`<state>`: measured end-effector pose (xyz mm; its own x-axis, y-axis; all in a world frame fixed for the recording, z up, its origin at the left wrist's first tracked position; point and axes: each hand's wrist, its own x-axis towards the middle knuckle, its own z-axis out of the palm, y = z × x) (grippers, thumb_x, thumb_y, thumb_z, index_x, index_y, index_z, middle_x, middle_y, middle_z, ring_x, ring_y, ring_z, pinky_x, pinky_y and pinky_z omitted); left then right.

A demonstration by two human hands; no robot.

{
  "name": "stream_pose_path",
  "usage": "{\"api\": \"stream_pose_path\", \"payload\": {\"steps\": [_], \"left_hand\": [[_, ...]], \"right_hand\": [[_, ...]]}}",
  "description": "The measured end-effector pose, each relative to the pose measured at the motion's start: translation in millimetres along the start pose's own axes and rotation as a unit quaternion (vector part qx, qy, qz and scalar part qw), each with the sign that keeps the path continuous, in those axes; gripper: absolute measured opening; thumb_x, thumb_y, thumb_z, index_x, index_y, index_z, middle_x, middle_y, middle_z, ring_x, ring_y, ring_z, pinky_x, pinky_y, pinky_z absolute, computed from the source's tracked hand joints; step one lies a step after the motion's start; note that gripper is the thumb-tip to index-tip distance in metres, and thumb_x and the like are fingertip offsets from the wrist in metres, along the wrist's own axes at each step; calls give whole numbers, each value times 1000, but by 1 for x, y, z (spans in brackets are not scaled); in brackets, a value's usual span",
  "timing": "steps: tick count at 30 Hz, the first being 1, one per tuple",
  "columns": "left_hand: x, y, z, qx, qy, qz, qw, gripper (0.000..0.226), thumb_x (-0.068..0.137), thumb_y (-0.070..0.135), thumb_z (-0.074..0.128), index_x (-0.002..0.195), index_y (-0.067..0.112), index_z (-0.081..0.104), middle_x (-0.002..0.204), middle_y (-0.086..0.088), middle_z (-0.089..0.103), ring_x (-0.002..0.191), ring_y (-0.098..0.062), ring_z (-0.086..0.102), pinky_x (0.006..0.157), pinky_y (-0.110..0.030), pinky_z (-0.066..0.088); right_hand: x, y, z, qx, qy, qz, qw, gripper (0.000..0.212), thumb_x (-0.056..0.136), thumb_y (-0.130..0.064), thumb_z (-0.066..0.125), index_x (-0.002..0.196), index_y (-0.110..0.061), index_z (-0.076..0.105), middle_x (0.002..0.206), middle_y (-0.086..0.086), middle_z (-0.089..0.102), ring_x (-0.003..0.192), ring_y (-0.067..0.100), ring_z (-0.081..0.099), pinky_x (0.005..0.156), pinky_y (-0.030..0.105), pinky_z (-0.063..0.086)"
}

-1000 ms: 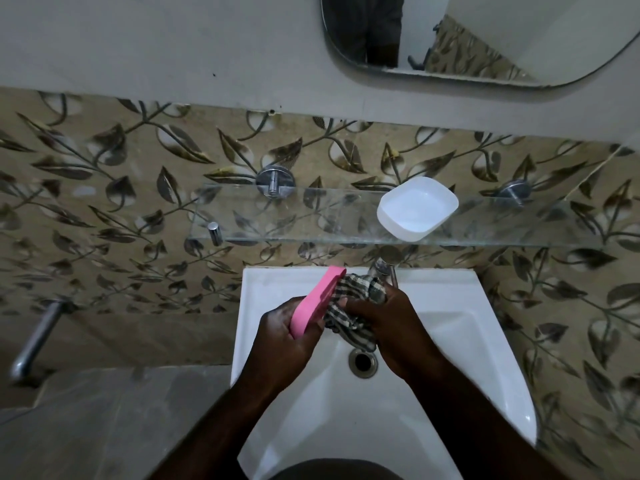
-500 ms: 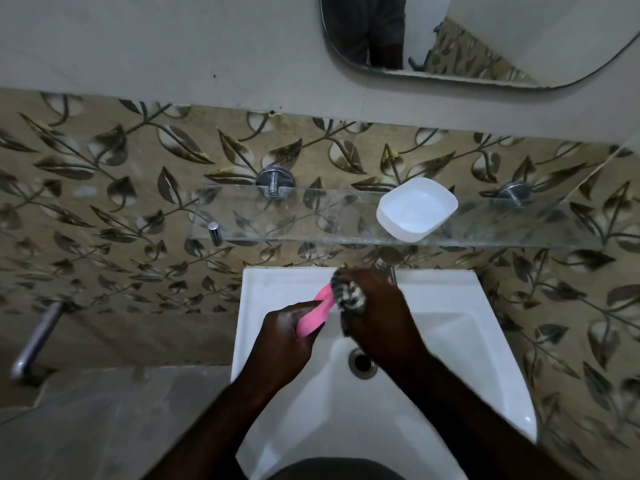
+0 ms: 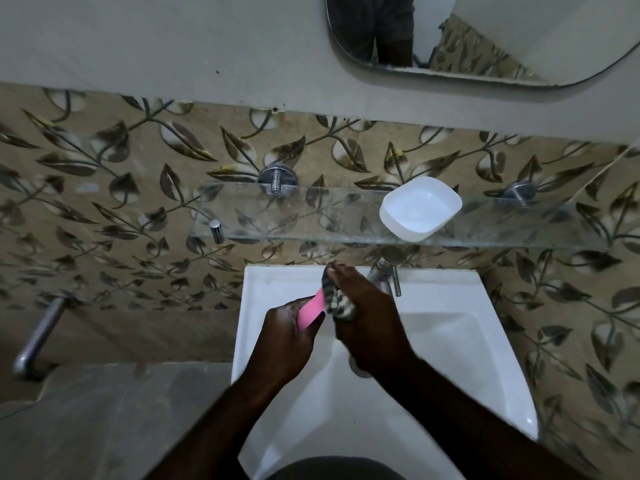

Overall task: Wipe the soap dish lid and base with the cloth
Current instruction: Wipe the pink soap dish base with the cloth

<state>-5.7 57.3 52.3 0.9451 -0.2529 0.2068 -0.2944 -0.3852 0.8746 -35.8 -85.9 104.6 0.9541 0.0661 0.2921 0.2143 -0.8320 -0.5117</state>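
centre of frame, over the white sink (image 3: pixel 450 306): left grip (image 3: pixel 287 332) has fingers + thumb curled round the pink lid (image 3: pixel 311 311), holding it edge-on w/ the far end tilted up toward the wall. right grip (image 3: pixel 372 320) is closed on the striped cloth (image 3: pixel 337 303), which is bunched under the fingers and pressed against the lid's right face. cloth covers the lid's upper end, so that end is hidden. one fingertip of the right grip pokes out past the cloth at the top. both forearms come in from the bottom of the frame.

white base (image 3: pixel 420 209) sits open side up on the glass shelf (image 3: pixel 294 220), right of centre, above the sink & well apart from both grips. chrome tap (image 3: pixel 384 271) is just right of the right grip's fingers, at the sink's back rim. drain mostly hidden under the right wrist. mirror (image 3: pixel 519 39) upper right, leaf-pattern tiles (image 3: pixel 121 202) behind the shelf, metal pipe (image 3: pixel 38 336) at far left.
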Motion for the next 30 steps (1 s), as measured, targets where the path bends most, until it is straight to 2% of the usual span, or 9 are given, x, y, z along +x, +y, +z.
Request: {"api": "stream_pose_path", "payload": {"steps": [3,5,7,10,13,16,19,25,30], "left_hand": [[-3,-1,-5,-5,-13,-4,1000,27,86,21,55,64,29,69,64,14,68,63,7,62,60,-21,52],[-6,-3,-8,-16,-47,-30,998,30,84,28,48,85,25,78,87,9,75,81,-3,68,74,-22,55],[-3,1,-8,-21,-45,-12,999,21,88,8,55,101,10,71,97,-2,73,90,-9,68,80,-22,51],[4,1,-8,-4,-11,21,1000,24,96,12,55,73,16,60,64,7,61,60,2,51,59,-24,43],[8,0,-6,28,-22,14,999,24,95,16,58,73,7,59,58,1,54,54,-1,40,53,-23,38],[4,0,-8,10,-54,12,998,35,94,5,53,64,20,62,58,5,65,58,-1,57,56,-24,48],[2,-1,-12,48,-54,38,997,26,85,22,46,79,35,67,69,18,70,73,3,64,71,-22,53],[2,-2,-5,10,-28,48,998,6,90,20,55,85,22,59,73,25,64,63,9,54,57,-15,43],[0,-2,-5,-63,-34,6,997,19,87,23,55,79,33,69,77,12,72,75,2,65,67,-21,50]], "right_hand": [[-21,-17,16,-31,8,-111,993,47,76,4,61,122,3,63,132,19,60,127,32,52,111,38,36],[-28,-15,18,-37,-25,-195,980,47,76,4,56,122,2,63,134,18,58,131,32,49,112,41,36],[-22,-1,14,-50,-27,-227,972,49,74,11,66,122,1,64,135,17,57,131,31,49,111,43,38],[-8,10,10,-11,13,-111,994,51,74,15,69,123,1,63,134,14,58,129,27,52,113,30,33],[0,8,12,15,53,16,998,49,76,11,66,125,1,62,134,13,57,127,31,54,112,22,30],[-16,-7,21,-29,41,-74,996,48,79,4,57,126,2,61,136,17,56,130,32,50,111,39,38],[-28,-10,22,-33,-26,-184,982,48,77,2,48,123,4,62,134,20,57,129,36,51,111,45,36],[5,14,2,21,27,34,999,49,76,14,64,124,6,61,130,20,60,123,35,56,108,30,36],[-21,-14,20,-33,-1,-104,994,55,69,11,61,124,3,62,132,19,60,126,35,54,109,43,40]]}}
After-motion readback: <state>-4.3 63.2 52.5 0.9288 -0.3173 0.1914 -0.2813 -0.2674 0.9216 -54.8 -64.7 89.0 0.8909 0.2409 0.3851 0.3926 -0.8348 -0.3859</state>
